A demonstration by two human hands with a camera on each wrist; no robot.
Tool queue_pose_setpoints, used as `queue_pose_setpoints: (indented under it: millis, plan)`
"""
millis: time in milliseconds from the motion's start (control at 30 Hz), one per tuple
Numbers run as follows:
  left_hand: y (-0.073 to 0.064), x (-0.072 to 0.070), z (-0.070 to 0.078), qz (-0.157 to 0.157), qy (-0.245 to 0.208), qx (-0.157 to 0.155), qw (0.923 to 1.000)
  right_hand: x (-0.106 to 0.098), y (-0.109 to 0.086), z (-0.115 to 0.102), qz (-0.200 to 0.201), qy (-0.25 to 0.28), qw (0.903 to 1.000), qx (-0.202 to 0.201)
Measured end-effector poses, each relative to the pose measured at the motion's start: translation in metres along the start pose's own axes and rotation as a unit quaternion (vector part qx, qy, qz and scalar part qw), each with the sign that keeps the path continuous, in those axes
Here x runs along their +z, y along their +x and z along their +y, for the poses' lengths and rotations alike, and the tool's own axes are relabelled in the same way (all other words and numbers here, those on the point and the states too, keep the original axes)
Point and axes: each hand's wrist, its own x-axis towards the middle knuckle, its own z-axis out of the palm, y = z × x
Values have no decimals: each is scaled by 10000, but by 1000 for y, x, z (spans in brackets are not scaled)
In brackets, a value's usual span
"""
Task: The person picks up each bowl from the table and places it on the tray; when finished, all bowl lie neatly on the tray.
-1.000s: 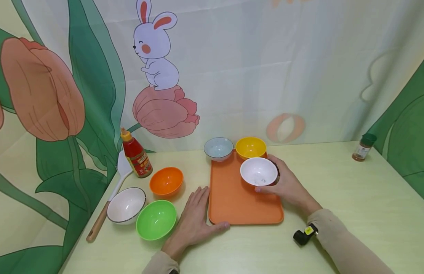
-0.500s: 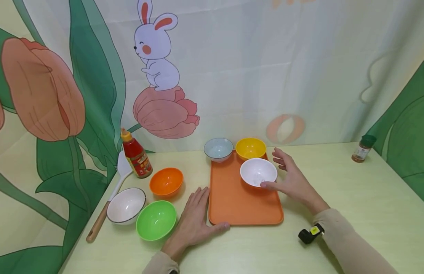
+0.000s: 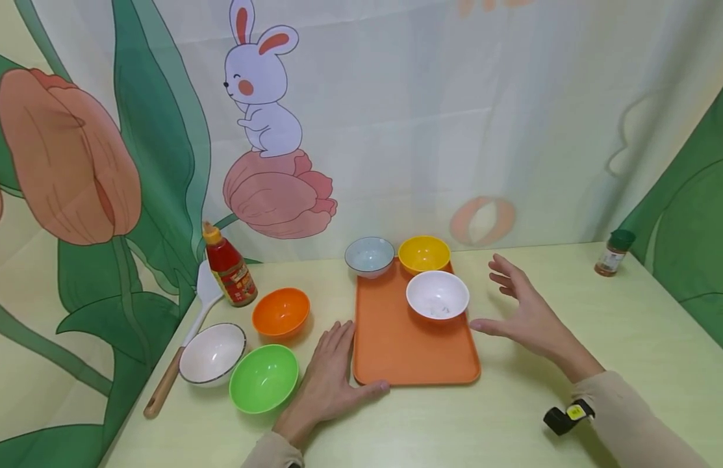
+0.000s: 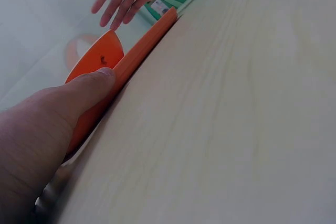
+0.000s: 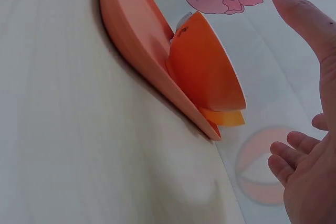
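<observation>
A bowl, white inside [image 3: 438, 294] and orange outside [image 5: 202, 64], sits on the orange tray [image 3: 416, 357]. Just right of it my right hand [image 3: 531, 318] hovers apart from the bowl, fingers spread and holding nothing. My left hand [image 3: 332, 380] rests at the tray's near left corner, fingers straight along the side and thumb at the front edge. In the left wrist view that thumb [image 4: 92, 90] lies against the tray rim. Behind the white-lined bowl, a yellow bowl [image 3: 424, 255] and a pale blue bowl [image 3: 369, 258] stand at the tray's far end.
Left of the tray are an orange bowl [image 3: 281, 313], a green bowl [image 3: 264, 379] and a cream bowl [image 3: 212, 354] with a dark rim. Beyond them stand a red sauce bottle [image 3: 231, 270] and a wooden-handled spatula [image 3: 165, 383]. A spice jar [image 3: 614, 253] is at the far right.
My right hand has let go of the white-lined bowl and drawn away to the right, its fingers spreading. The bowl stays on the tray, and my left hand has not moved.
</observation>
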Motion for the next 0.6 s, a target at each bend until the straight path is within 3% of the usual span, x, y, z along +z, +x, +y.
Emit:
queue_pose_setpoints:
  millis: [400, 600]
  plan:
    - [0, 0, -1, -12, -26, -33, 10000, 7, -34, 13, -166, -315, 9993, -122]
    - [0, 1, -1, -6, 1, -14, 10000, 20, -46, 21, -330, 21, 9993, -199]
